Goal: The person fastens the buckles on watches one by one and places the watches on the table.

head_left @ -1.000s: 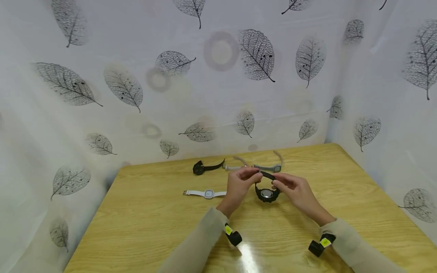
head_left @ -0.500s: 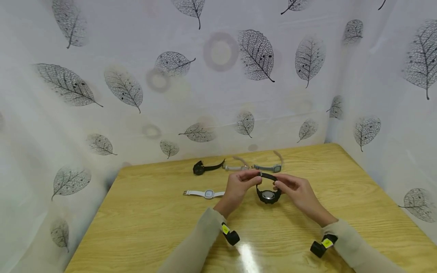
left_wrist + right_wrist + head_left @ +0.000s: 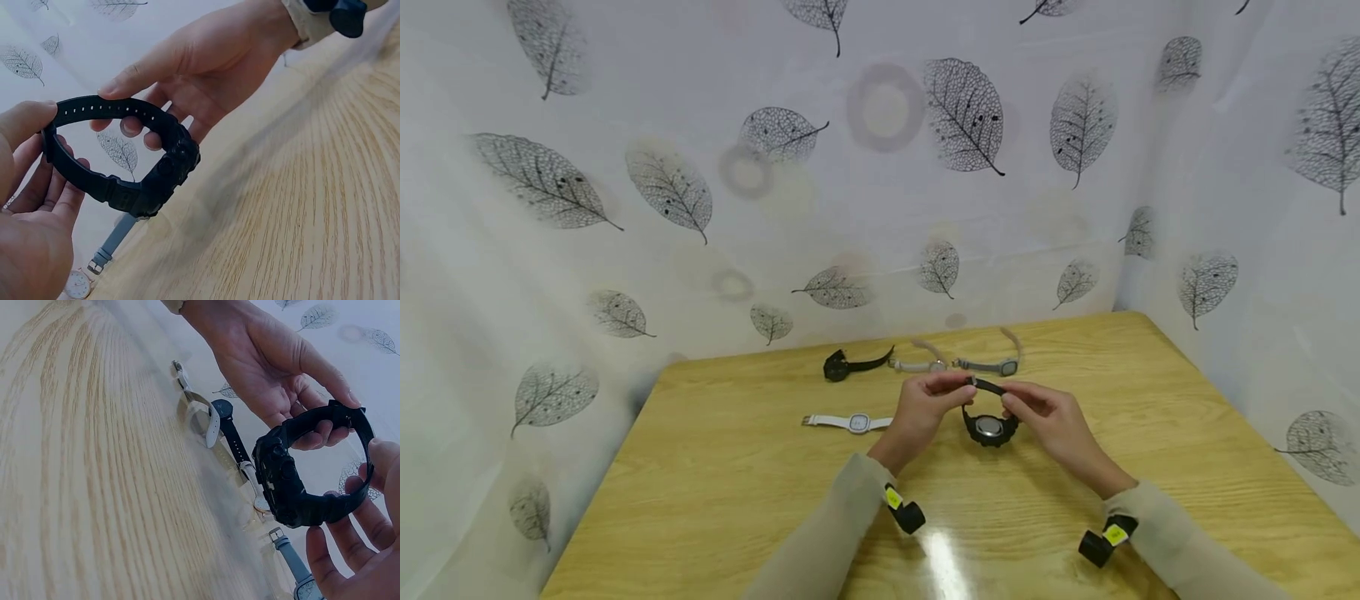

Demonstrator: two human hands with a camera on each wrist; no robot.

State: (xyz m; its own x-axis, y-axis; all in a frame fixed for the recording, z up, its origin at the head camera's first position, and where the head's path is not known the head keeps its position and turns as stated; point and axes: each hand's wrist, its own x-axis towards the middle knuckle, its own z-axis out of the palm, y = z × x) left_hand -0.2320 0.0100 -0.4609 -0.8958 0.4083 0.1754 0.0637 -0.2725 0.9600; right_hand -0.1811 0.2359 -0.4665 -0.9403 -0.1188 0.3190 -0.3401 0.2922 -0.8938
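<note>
A chunky black wristwatch hangs above the table, its case low and its strap bent up into a loop. My left hand pinches the strap near the buckle, which shows as a small metal glint in the head view. On the other side my right hand holds the strap between thumb and fingers. The left wrist view shows the row of holes along the strap, with the left thumb on its end and the right thumb further along. How far the buckle is fastened cannot be told.
A white watch lies left of my left hand on the wooden table. Along the back lie a black watch, a pale-strapped watch and a grey-blue one. A leaf-patterned curtain stands behind the table.
The watch has dropped slightly and shifted a little right since one second ago. Both hands keep their hold on its strap; the left hand has moved only slightly.
</note>
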